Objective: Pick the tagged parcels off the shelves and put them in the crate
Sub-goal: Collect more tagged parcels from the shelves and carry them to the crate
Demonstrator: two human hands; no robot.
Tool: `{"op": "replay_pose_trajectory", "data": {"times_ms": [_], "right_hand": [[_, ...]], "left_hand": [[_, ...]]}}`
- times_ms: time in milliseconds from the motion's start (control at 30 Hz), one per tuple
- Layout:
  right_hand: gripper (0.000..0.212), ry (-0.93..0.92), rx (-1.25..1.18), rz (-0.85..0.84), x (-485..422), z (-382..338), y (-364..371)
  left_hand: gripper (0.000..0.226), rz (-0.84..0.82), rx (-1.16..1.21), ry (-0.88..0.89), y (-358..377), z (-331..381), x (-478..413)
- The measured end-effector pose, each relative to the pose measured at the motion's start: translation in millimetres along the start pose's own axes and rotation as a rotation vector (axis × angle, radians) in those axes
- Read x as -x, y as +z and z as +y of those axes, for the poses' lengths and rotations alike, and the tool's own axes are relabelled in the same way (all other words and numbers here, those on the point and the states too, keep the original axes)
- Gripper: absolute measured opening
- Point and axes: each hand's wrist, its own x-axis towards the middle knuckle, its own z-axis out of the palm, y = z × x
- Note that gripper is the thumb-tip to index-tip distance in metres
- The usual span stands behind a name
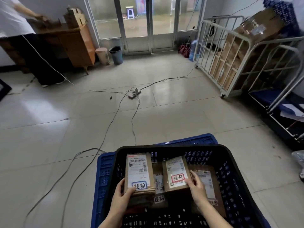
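Note:
A black plastic crate sits at the bottom centre on a blue pallet. My left hand grips a brown parcel with a blue-framed tag, held over the crate's left side. My right hand grips a second brown parcel with a red-framed tag, just to the right. Under them in the crate lie other tagged parcels, one in the middle and one at the right.
White metal shelf carts with cardboard boxes stand at the right. Cables and a power strip cross the tiled floor ahead. A person stands at a wooden cabinet at the left. Two bins stand by glass doors.

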Motion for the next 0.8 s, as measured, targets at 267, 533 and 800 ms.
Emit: {"op": "replay_pose_trajectory", "data": {"times_ms": [267, 533, 800], "right_hand": [[0.057, 0.05, 0.062, -0.091, -8, 22, 17], [0.055, 0.066, 0.378, -0.052, -25, 36, 14], [0.051, -0.235, 0.527, -0.076, 4, -7, 41]], "left_hand": [[0.06, 0.002, 0.044, -0.019, 2, -12, -13], [0.066, -0.027, 0.095, -0.017, 6, -13, -15], [0.084, -0.039, 0.073, -0.028, 1, -13, -20]]}}
